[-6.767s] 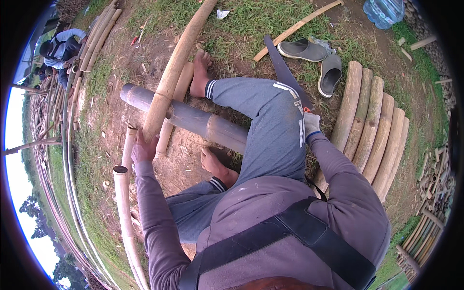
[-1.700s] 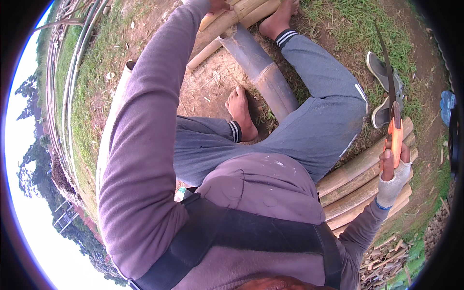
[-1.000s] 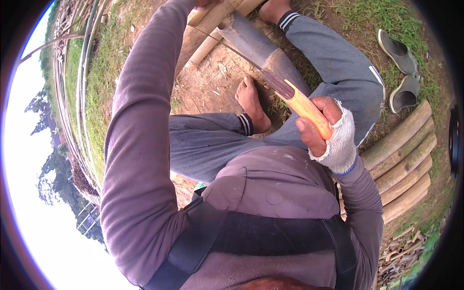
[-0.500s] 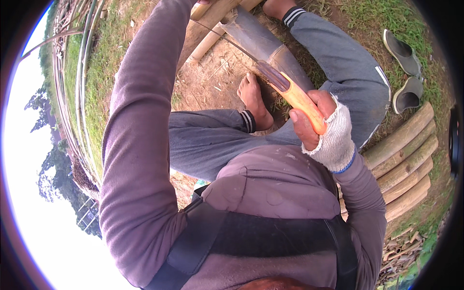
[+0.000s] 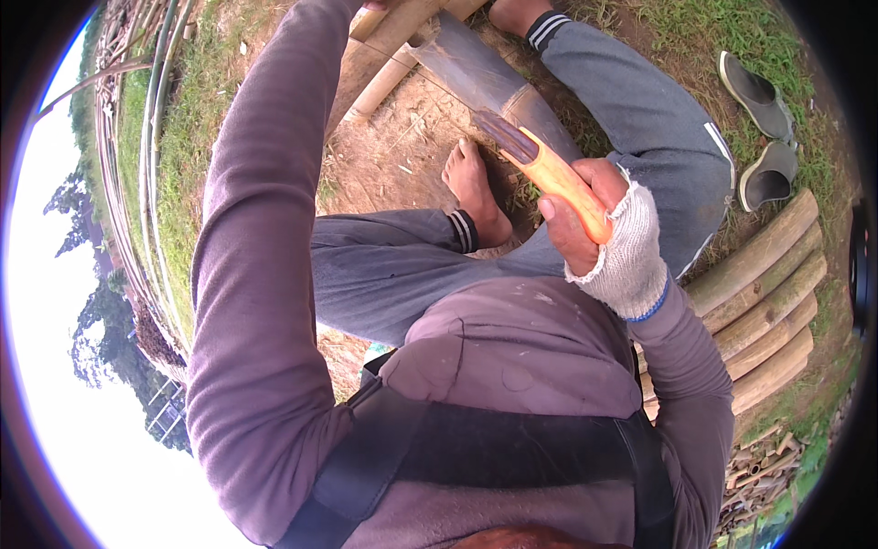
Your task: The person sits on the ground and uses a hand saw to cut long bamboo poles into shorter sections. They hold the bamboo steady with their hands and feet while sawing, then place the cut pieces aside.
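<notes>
Right hand [image 5: 624,227] in pale glove [image 5: 640,265], closed round an orange-handled saw [image 5: 567,188]; left hand [image 5: 376,5] by a bamboo pole [image 5: 398,27], mostly out of view, cannot tell its grip

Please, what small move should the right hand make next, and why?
Probably a short, steady stroke with the saw: the right hand grips its orange handle, and the thin blade appears to lie across the pale bamboo pole. The left hand, mostly cut off by the top edge, seems to be near that pole.
</notes>
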The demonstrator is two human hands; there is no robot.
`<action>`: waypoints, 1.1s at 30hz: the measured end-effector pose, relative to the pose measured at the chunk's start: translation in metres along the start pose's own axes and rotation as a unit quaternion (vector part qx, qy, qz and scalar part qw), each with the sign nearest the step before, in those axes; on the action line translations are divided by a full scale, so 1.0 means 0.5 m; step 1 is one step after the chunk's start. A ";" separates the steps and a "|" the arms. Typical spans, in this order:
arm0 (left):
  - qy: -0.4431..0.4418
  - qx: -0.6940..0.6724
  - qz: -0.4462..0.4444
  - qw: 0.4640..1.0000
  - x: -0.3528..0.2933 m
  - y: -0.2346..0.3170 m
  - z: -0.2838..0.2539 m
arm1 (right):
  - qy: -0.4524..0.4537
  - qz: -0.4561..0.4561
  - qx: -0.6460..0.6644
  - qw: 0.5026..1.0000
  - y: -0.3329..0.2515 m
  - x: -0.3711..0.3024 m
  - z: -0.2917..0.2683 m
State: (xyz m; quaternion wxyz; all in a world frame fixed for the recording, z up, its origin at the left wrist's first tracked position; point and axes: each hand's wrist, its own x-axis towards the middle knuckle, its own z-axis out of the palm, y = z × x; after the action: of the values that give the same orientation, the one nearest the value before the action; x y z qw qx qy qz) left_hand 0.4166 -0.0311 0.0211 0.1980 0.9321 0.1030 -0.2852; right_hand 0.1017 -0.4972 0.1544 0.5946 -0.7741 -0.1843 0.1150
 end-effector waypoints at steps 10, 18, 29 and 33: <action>0.158 -0.104 0.099 0.977 -0.225 0.213 0.044 | 0.011 -0.059 -0.034 0.998 0.072 0.072 0.088; 0.056 -0.316 0.218 0.922 -0.324 0.557 0.172 | 0.031 -0.055 -0.057 0.996 0.095 0.069 0.091; 0.024 -0.171 0.529 0.831 -0.570 0.599 0.227 | 0.052 -0.069 -0.124 0.988 0.159 0.048 0.117; 0.385 -0.207 0.402 0.805 -0.621 0.378 0.191 | 0.037 -0.139 -0.033 0.989 0.081 0.074 0.101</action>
State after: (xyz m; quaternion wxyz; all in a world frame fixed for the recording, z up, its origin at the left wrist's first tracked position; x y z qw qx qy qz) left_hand 0.1741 -0.2667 0.1849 0.4273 0.8603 -0.1561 0.2300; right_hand 0.1211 -0.4461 0.1034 0.5857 -0.7636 -0.2720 -0.0034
